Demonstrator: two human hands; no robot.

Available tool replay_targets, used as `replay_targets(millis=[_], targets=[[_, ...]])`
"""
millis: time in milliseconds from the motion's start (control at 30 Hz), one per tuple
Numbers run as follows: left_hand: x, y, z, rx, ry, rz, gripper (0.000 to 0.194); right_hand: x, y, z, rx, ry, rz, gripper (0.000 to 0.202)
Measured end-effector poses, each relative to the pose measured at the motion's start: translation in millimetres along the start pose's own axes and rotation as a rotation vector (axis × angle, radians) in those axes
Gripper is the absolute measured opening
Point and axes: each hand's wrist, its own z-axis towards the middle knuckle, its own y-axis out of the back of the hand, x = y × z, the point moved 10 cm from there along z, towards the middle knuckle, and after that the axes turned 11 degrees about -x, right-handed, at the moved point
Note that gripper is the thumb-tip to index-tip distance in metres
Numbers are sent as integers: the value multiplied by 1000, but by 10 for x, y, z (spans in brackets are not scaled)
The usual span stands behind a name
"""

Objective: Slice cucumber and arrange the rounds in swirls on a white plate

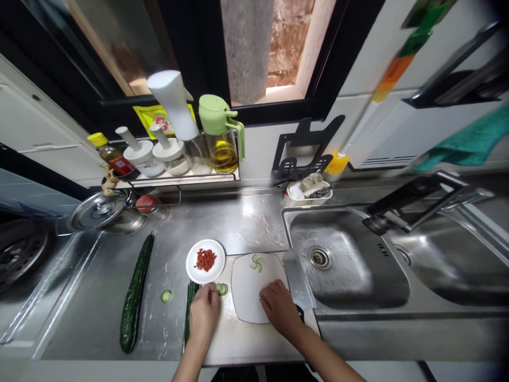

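My left hand [204,310] is closed at a small stack of cucumber slices [221,289] on the white cutting board [222,339], its fingertips touching the slices. Beneath that hand lies a cut length of cucumber [192,294], partly covered. My right hand [280,307] is over the right side of a square white plate [246,302]; its fingers are curled together, and anything under the fingertips is hidden. Several thin cucumber pieces [256,263] form a curved pattern near the plate's far edge. A knife [299,281] with a wide blade lies along the board's right edge.
A round white plate [193,271] holds small red pieces [205,259]. To the left lie a whole cucumber [136,297] and a cucumber end [166,296]. The sink [350,260] and black faucet [405,204] are at right; a seasoning rack [186,180] stands at the back.
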Motion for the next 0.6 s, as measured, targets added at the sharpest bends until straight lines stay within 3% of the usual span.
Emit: replay_targets(millis=[100, 200, 333, 433, 600], targets=[[-68, 75, -13, 13, 27, -108, 20, -9, -3, 7, -11, -20, 46, 16], [-199, 20, -71, 102, 93, -285, 23, 25, -12, 39, -24, -36, 175, 17], [-408, -269, -229, 294, 260, -560, 24, 47, -3, 106, -52, -104, 409, 24], [-531, -512, -362, 424, 416, -745, 24, -26, -56, 128, -7, -220, 498, 15], [-572, -796, -603, 556, 802, -974, 28, -158, -99, 98, 54, -344, 550, 9]])
